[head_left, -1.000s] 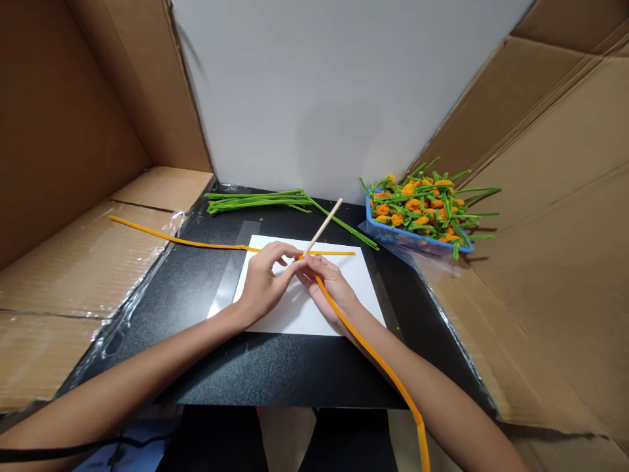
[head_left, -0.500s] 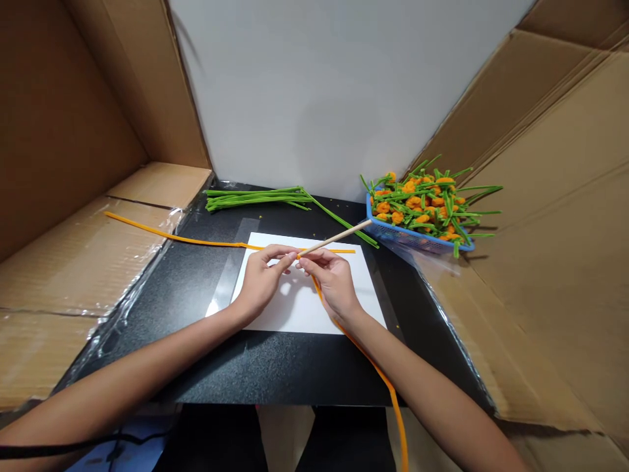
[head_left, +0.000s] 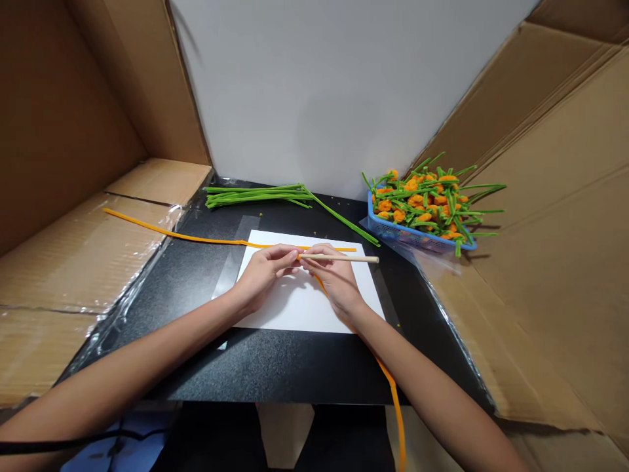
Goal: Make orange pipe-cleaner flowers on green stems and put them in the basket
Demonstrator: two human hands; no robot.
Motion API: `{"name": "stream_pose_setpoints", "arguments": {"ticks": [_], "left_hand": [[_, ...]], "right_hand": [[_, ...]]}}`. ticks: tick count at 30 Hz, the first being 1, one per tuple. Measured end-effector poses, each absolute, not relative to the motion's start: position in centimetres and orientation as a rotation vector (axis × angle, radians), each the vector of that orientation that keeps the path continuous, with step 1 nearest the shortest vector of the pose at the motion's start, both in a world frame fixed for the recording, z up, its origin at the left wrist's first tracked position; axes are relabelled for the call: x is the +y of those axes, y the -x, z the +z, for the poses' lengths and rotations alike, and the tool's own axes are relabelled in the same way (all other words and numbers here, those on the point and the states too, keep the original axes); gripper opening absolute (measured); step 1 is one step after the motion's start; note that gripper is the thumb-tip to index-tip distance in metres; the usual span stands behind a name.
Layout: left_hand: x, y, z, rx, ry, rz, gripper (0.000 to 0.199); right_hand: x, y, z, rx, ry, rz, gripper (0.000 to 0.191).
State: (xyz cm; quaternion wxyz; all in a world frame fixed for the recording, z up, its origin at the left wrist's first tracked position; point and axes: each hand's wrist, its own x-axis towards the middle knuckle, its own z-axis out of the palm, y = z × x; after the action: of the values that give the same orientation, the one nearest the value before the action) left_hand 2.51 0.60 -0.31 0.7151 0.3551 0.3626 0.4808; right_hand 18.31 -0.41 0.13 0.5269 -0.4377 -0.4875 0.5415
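Observation:
My left hand [head_left: 263, 275] and my right hand [head_left: 337, 278] meet above a white sheet of paper [head_left: 304, 311], fingertips pinched together. Between them is a thin wooden stick [head_left: 344, 258], its free end pointing right. A bit of orange shows at its near end, between the fingertips. From under my right hand an orange pipe cleaner [head_left: 394, 393] runs along the forearm and hangs past the table's front edge. Another orange pipe cleaner [head_left: 196, 238] lies across the table and the paper's far edge, partly behind my fingers.
Several green pipe cleaners [head_left: 260, 196] lie in a bundle at the back, one [head_left: 344, 217] slanting right. A blue basket [head_left: 417, 240] at the back right holds orange-and-green pipe-cleaner pieces. Cardboard walls [head_left: 555, 216] stand at both sides, a white panel [head_left: 314, 85] behind.
The wooden stick has swung from slanting up toward the basket to nearly level, pointing right across my right hand. Both hands stay pinched in almost the same place.

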Motion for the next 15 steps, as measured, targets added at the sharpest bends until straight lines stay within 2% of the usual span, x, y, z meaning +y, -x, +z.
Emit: {"name": "stream_pose_setpoints", "arguments": {"ticks": [4,9,12,15], "left_hand": [[1.5,-1.9,-0.4,0.790,-0.871,1.038,0.024],[2.1,-1.1,0.4,0.662,-0.989,0.872,0.034],[2.0,-0.7,0.8,0.595,-1.180,0.699,0.033],[1.9,-0.3,1.1,0.668,-1.563,0.672,0.023]], "right_hand": [[0.1,-19.3,0.6,-1.282,1.071,1.467,0.035],[1.2,-21.7,1.7,-1.645,1.125,1.856,0.039],[1.5,-22.6,2.4,-1.734,1.147,1.855,0.037],[1.4,-22.5,3.1,-1.730,1.233,1.709,0.034]]}}
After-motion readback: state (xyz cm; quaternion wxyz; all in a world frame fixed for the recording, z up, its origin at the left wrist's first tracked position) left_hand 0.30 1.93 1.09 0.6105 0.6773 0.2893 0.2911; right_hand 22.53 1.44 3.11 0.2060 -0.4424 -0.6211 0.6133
